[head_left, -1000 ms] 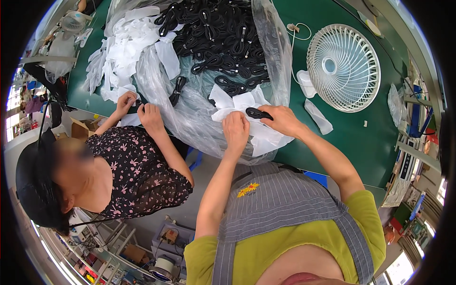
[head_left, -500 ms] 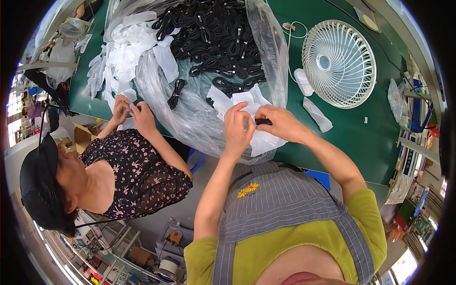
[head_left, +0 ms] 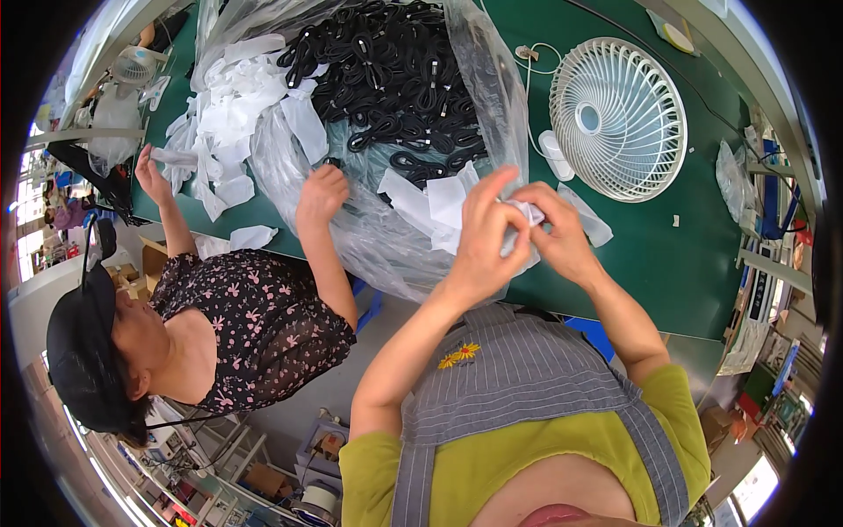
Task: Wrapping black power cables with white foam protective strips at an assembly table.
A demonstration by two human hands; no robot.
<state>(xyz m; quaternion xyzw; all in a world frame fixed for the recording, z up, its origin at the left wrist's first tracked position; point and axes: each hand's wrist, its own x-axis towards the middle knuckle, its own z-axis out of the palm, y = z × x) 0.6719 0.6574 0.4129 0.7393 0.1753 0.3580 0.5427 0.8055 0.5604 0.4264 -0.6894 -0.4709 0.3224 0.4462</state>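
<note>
My left hand (head_left: 486, 230) and my right hand (head_left: 555, 230) are raised together over the table edge, both pinching a small white plastic bag (head_left: 527, 211) between the fingertips. Whatever is inside it is hidden by my fingers. Just behind my hands lie loose white bags (head_left: 430, 200) on a big clear plastic sheet (head_left: 386, 237), which holds a heap of coiled black cables (head_left: 395, 79). A person in a floral top stands at my left, one hand (head_left: 321, 193) at the cable heap, the other hand (head_left: 151, 174) on a pile of white bags (head_left: 230, 105).
A white desk fan (head_left: 618, 118) lies on the green table (head_left: 685, 255) to the right, with a small white part (head_left: 555, 155) beside it. More clear bags sit at the far right edge (head_left: 731, 174). Shelving and boxes fill the floor area below left.
My hands lifted from the bag pile and came together, now holding a white bag instead of the black piece. The person at my left spread both arms apart to the cables and bag pile.
</note>
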